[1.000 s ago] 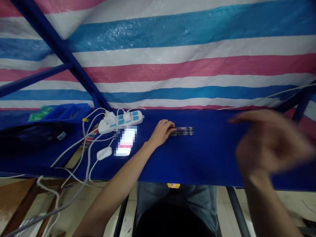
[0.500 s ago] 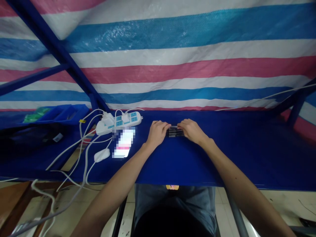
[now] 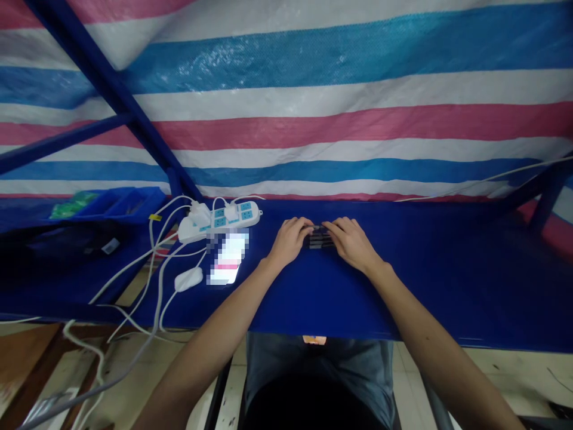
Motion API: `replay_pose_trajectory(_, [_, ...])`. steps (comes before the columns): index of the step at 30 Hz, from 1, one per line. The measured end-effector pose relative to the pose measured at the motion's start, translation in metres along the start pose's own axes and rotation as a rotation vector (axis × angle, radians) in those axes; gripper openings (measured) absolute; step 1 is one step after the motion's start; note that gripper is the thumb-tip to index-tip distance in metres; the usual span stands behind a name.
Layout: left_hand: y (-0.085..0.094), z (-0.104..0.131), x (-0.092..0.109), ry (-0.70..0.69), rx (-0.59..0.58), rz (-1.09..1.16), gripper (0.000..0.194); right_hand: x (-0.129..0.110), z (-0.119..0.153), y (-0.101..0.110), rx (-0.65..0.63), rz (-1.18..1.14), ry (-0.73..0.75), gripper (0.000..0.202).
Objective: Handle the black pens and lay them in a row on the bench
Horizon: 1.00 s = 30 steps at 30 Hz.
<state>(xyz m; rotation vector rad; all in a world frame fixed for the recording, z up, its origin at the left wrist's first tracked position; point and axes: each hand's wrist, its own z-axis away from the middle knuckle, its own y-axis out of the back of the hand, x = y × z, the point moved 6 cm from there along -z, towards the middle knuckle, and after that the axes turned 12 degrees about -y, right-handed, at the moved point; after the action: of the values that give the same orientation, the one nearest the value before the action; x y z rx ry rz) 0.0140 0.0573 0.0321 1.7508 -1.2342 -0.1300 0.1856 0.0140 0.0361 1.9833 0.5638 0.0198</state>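
Note:
Several dark, slim pen-like rods [image 3: 319, 240] lie side by side in a row on the blue bed-like surface [image 3: 313, 292]. They run left to right, with greyish parts showing in the middle. My left hand [image 3: 292, 237] is at their left ends, its fingers curled and closed around the far side of the row. At the right ends, my right hand [image 3: 348, 239] has its thumb and fingers closed on the far rods. My fingers hide both ends of the rods, and their exact kind is too small to make out.
To the left are a white power strip [image 3: 219, 221] with plugs, a phone with a lit, blurred screen [image 3: 228, 260], a white adapter [image 3: 188, 279] and tangled cables. Blue bins [image 3: 120, 203] stand farther left. A striped tarp [image 3: 335, 131] hangs behind; blue frame bars [image 3: 107, 89] slant across.
The shiny rod seen between my fingertips at the far side now sits lower and darker, against the row. Both hands have shifted only slightly; the whole view has moved a little.

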Motion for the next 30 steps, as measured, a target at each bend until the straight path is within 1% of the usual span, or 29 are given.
replay_pose_trajectory(1, [-0.001,-0.001,0.0,-0.009,-0.017,-0.006,0.021,-0.001,0.0,0.001,0.034,0.003,-0.008,0.032])
replay_pose_trajectory(3, [-0.002,-0.002,0.002,-0.029,-0.051,-0.012,0.033,-0.001,0.0,0.001,0.084,-0.01,-0.022,0.027])
replay_pose_trajectory(4, [-0.001,-0.002,0.004,-0.034,-0.053,-0.008,0.033,0.0,0.0,0.001,0.1,-0.023,-0.028,0.027])
replay_pose_trajectory(7, [0.003,-0.002,0.007,-0.026,0.005,0.026,0.015,0.006,0.002,0.0,0.113,-0.061,-0.034,0.027])
replay_pose_trajectory(9, [0.005,-0.002,0.008,-0.016,0.047,0.035,0.018,0.01,0.003,0.0,0.087,-0.062,-0.025,0.037])
replay_pose_trajectory(11, [0.005,-0.002,0.009,-0.014,0.052,0.029,0.009,0.01,0.005,-0.002,0.051,-0.056,0.002,0.051])
replay_pose_trajectory(12, [0.005,-0.002,0.009,-0.016,0.045,0.026,0.008,0.01,0.006,-0.001,0.046,-0.06,0.016,0.055])
replay_pose_trajectory(14, [0.004,-0.003,0.008,-0.019,0.03,0.022,0.012,0.008,0.006,-0.001,0.056,-0.087,0.038,0.057])
replay_pose_trajectory(18, [0.003,-0.003,0.002,0.006,0.007,-0.005,0.023,0.003,0.006,0.0,0.089,-0.128,0.04,0.049])
replay_pose_trajectory(20, [0.004,-0.001,0.001,0.005,0.012,0.013,0.017,0.002,0.005,0.001,0.106,-0.134,0.029,0.041])
replay_pose_trajectory(21, [0.004,-0.001,0.002,-0.001,0.021,0.032,0.017,0.001,0.004,0.002,0.116,-0.139,0.025,0.037])
replay_pose_trajectory(23, [0.004,0.0,0.004,-0.018,0.032,0.056,0.024,-0.001,0.004,0.004,0.134,-0.145,0.028,0.031])
replay_pose_trajectory(25, [0.003,-0.001,0.007,-0.035,0.019,0.035,0.019,-0.003,0.003,0.007,0.146,-0.148,0.041,0.029])
replay_pose_trajectory(26, [0.003,-0.001,0.008,-0.036,0.005,0.013,0.022,-0.004,0.004,0.007,0.15,-0.149,0.047,0.028])
replay_pose_trajectory(28, [0.002,-0.002,0.008,-0.024,-0.024,-0.021,0.036,-0.005,0.004,0.008,0.15,-0.154,0.055,0.028])
replay_pose_trajectory(29, [0.003,-0.002,0.007,-0.01,-0.028,-0.026,0.04,-0.005,0.005,0.008,0.149,-0.158,0.055,0.028])
replay_pose_trajectory(30, [0.004,-0.002,0.006,0.003,-0.026,-0.019,0.038,-0.005,0.005,0.008,0.147,-0.161,0.053,0.027])
